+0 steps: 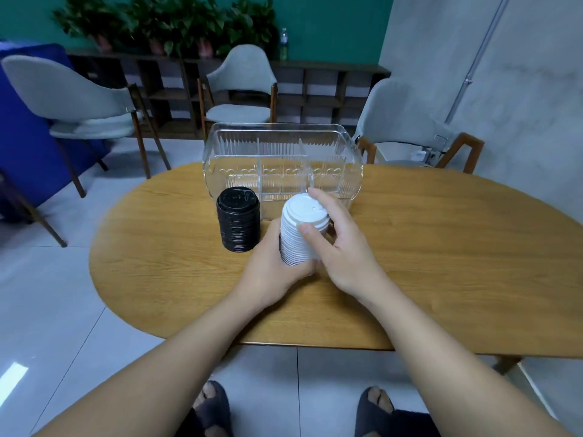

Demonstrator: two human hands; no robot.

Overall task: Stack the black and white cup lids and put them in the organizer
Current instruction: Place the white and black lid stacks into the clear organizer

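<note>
Two stacks built; organizer (280, 159) empty. L hand (274, 263) & R hand (340, 247) grip white stack (299, 234); black stack (238, 223) untouched on table (441, 247).

Clear ribbed plastic organizer (280, 159) with internal dividers is standing upright, compartments holding nothing. Stack of black plastic cup lids (238, 223) is standing upright just in front of organizer's left half. Stack of white plastic cup lids (299, 234) is tilting, just right of black stack, in front of organizer.
</note>
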